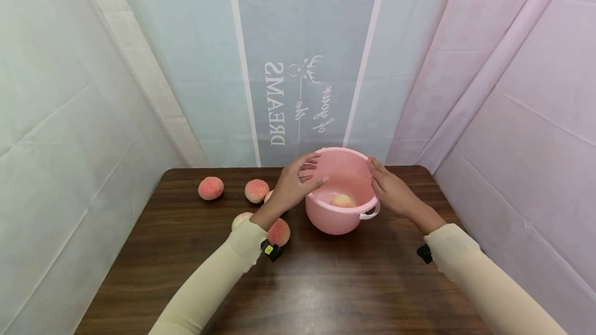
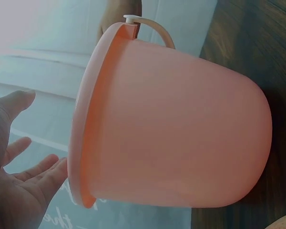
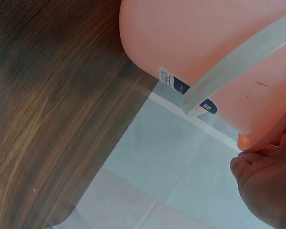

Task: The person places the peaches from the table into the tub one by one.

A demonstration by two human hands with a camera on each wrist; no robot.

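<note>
A pink bucket (image 1: 331,223) with a white handle (image 1: 371,214) stands upright on the table. One peach (image 1: 342,200), pale yellow on top, lies on its floor. My left hand (image 1: 298,182) hovers by the left side of the rim, fingers spread and thumb apart. In the left wrist view its fingertips (image 2: 62,167) come right up to the rim and hold nothing. At the opposite side, my right hand (image 1: 395,190) holds the rim (image 3: 262,143), its fingers bent against the edge.
Left of the bucket lie several pink-and-yellow peaches, among them a far-left peach (image 1: 211,188), a middle peach (image 1: 256,191) and a nearer peach (image 1: 280,232); my left forearm partly covers some. A grey printed curtain (image 1: 302,25) hangs behind the brown wooden table (image 1: 326,293).
</note>
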